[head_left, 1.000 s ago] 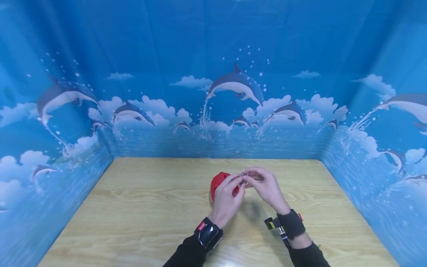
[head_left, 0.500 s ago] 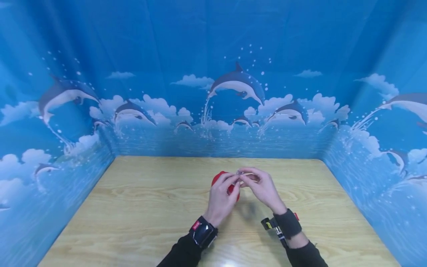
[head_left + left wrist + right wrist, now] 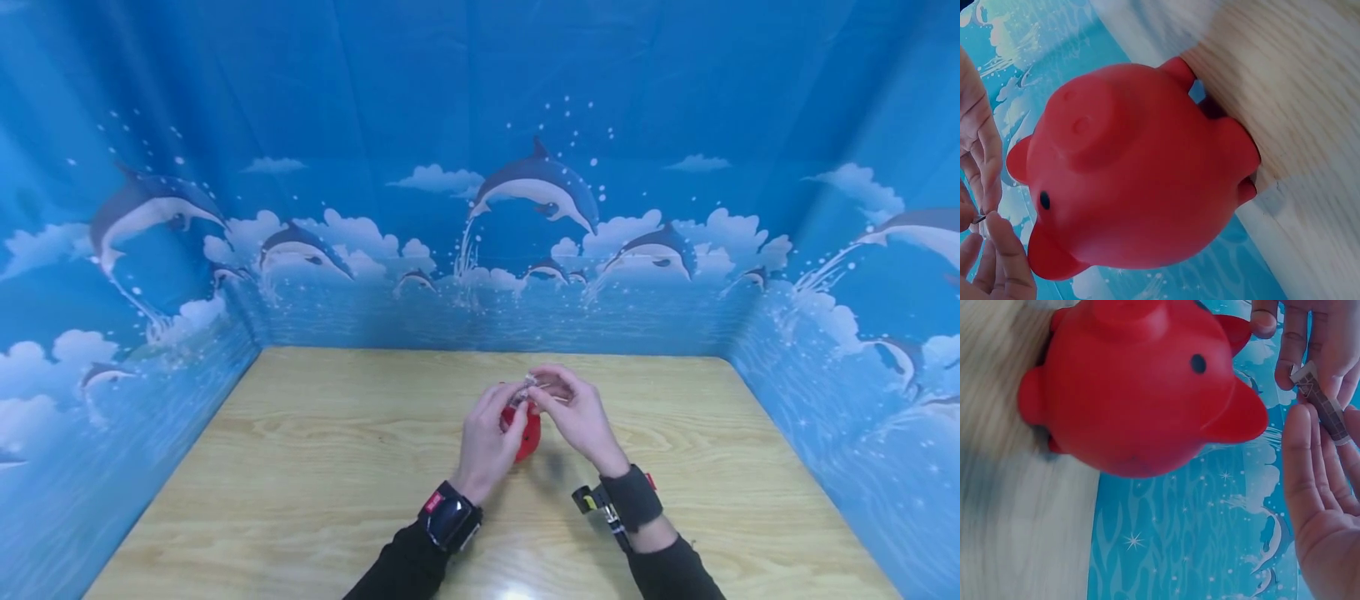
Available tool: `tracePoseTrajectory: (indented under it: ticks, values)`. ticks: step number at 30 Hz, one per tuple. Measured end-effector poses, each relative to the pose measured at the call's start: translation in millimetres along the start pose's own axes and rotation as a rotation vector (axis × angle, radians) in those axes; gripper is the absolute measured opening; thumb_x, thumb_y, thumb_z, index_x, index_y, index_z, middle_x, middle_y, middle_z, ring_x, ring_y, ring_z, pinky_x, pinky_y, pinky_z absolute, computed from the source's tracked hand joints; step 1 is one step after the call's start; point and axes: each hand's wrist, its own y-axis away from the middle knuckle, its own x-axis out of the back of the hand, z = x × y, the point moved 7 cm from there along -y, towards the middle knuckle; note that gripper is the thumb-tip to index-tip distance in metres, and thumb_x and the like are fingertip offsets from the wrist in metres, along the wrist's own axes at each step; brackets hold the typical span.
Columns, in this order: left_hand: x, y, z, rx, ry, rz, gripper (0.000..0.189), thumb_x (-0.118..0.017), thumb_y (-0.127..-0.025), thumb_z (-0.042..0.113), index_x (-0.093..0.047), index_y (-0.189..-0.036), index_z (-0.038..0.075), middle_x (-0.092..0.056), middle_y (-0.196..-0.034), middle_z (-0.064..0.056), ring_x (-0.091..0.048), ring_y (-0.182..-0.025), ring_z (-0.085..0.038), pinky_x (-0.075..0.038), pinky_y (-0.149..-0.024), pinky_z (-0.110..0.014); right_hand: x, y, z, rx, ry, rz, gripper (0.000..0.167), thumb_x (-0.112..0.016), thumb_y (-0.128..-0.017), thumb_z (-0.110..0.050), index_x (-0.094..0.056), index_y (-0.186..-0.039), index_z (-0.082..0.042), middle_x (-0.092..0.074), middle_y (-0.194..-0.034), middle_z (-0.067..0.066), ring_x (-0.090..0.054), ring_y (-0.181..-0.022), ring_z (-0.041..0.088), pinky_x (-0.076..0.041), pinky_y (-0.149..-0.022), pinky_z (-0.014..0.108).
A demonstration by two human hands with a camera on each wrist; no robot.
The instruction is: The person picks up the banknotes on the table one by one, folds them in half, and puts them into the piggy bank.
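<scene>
A red piggy bank [image 3: 529,440] with black eyes stands on the table, its snout facing me in both wrist views. Over its ears, my two hands meet at a small narrow strip of patterned paper [image 3: 1324,405], which looks like a folded banknote. My left hand [image 3: 482,446] pinches one end of it and hides part of the piggy bank in the head view. From the other side, the thumb and fingers of my right hand [image 3: 581,418] pinch the strip too. Only a thin edge of the folded banknote [image 3: 980,219] shows in the left wrist view.
The light wood-grain table [image 3: 322,467] is enclosed at the back and sides by a blue curtain [image 3: 360,208] printed with dolphins. A camera [image 3: 588,500] on my right wrist sticks out over the table.
Both hands have shifted a little to the left above the piggy bank. More of its right side shows past my left hand, and the folded banknote is more visible between my fingers.
</scene>
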Motion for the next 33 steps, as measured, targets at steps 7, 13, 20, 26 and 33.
tracePoseTrajectory:
  ticks: [7,13,20,26,33]
  values:
    - [6.9,-4.0,-6.8,0.025,-0.017,0.038,0.032,-0.069,-0.089,0.007,-0.067,-0.121,0.007,-0.066,-0.101,-0.005,-0.059,-0.077,-0.009,-0.048,-0.056,-0.014,-6,-8.7,-3,-0.049,0.055,-0.004,0.034,-0.068,-0.093,-0.018,-0.065,-0.124,-0.005,-0.07,-0.11,0.014,-0.068,-0.095,0.015,-0.059,-0.078,0.028]
    - [11.4,-6.6,-12.8,0.042,-0.019,0.053,0.025,-0.068,-0.09,0.007,-0.07,-0.115,0.007,-0.064,-0.096,-0.004,-0.057,-0.076,-0.009,-0.048,-0.058,-0.015,-12,-15.4,-5,-0.077,0.056,-0.012,0.031,-0.069,-0.092,-0.019,-0.067,-0.12,-0.005,-0.07,-0.107,0.015,-0.069,-0.092,0.021,-0.06,-0.077,0.031]
    - [15.1,-8.9,-17.3,0.057,0.0,0.063,0.018,-0.067,-0.09,0.005,-0.072,-0.108,0.006,-0.063,-0.091,-0.004,-0.054,-0.071,-0.007,-0.046,-0.056,-0.016,-16,-22.0,-4,-0.081,0.083,-0.01,0.024,-0.07,-0.091,-0.017,-0.067,-0.111,-0.004,-0.07,-0.1,0.014,-0.069,-0.086,0.023,-0.06,-0.073,0.034]
    - [16.8,-11.5,-21.6,0.073,0.027,0.064,0.016,-0.066,-0.091,0.004,-0.072,-0.106,0.006,-0.064,-0.09,-0.003,-0.054,-0.07,-0.007,-0.047,-0.055,-0.018,-19,-24.1,-4,-0.08,0.06,0.003,0.021,-0.069,-0.091,-0.014,-0.066,-0.107,-0.001,-0.069,-0.096,0.016,-0.067,-0.086,0.029,-0.06,-0.072,0.035]
    - [18.2,-12.7,-24.7,0.09,0.078,0.077,0.017,-0.068,-0.091,0.006,-0.072,-0.107,0.007,-0.067,-0.092,-0.005,-0.059,-0.076,-0.01,-0.052,-0.059,-0.02,-23,-24.0,-3,-0.087,0.073,-0.046,0.028,-0.068,-0.093,-0.016,-0.065,-0.116,0.0,-0.07,-0.103,0.017,-0.068,-0.089,0.03,-0.06,-0.072,0.035]
